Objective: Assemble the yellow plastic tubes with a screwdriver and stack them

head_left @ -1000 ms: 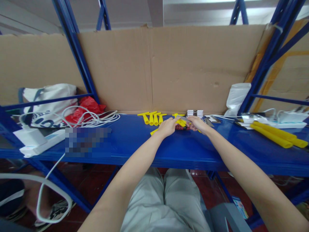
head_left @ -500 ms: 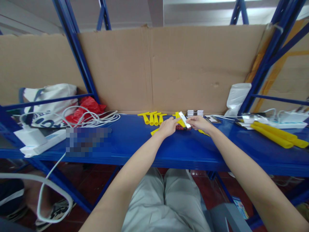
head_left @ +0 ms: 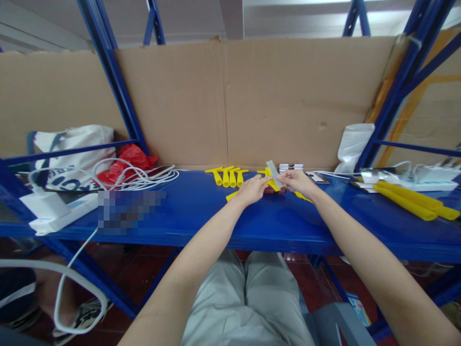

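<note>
My left hand (head_left: 253, 188) is closed with its fingertips on a yellow T-shaped tool (head_left: 275, 185) that looks like a scraper handle. In my right hand (head_left: 297, 181), thumb and fingers pinch a thin grey-white strip (head_left: 274, 172), tilted against the head of that tool. Under them lies something dark red (head_left: 269, 191), largely hidden. Just left of my hands, several yellow T-shaped tools (head_left: 226, 179) stand in a row, their hollow round ends facing me. One yellow piece (head_left: 231, 195) shows beside my left wrist, another (head_left: 301, 196) below my right hand.
Small black-and-white packets (head_left: 291, 167) are stacked behind my right hand. Long yellow tubes (head_left: 410, 201) lie at the right of the blue table (head_left: 201, 216). White cables (head_left: 144, 175), a power strip (head_left: 74, 211) and a bag (head_left: 79, 158) occupy the left. Cardboard (head_left: 173, 101) closes the back.
The strip in my right hand has turned, from a bright white face with dark marks to a duller grey face, and sits slightly higher. My hands have otherwise barely moved.
</note>
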Demonstrator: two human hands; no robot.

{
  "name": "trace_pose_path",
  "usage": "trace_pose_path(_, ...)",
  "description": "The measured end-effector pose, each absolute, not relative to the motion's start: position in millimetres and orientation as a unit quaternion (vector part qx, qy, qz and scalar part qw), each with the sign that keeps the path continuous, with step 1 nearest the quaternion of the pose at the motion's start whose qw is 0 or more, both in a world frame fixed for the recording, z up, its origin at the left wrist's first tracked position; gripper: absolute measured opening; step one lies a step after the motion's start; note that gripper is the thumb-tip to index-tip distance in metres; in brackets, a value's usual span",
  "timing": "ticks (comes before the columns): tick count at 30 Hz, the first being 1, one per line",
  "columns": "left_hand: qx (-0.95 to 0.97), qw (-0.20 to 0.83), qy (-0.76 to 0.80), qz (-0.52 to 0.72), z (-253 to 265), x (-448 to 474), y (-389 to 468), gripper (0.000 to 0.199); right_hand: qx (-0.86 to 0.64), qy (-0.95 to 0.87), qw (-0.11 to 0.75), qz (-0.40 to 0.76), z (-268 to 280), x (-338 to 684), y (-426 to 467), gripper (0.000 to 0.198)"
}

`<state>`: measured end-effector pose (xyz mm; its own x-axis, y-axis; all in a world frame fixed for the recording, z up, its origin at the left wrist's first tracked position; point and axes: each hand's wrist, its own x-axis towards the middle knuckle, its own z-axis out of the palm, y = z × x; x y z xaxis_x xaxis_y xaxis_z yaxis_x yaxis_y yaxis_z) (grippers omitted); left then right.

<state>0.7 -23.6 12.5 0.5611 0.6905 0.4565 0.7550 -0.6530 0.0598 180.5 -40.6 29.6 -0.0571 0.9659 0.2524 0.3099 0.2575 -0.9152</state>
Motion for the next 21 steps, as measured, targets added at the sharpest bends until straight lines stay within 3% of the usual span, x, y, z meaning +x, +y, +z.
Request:
trace_pose_path(15,-0.878,0.055,-0.407,-0.248,11.8,1.0,-25.0,0.05,-0.524,-0.641,0.435,0.354,33.3,181.1,-44.4,0.018)
trace_pose_path(21,-0.89,0.076,-0.39,-0.222,12.2,0.4,-24.5,0.043,-0.515,-0.644,0.421,0.378,31.0,183.0,-43.2,0.014)
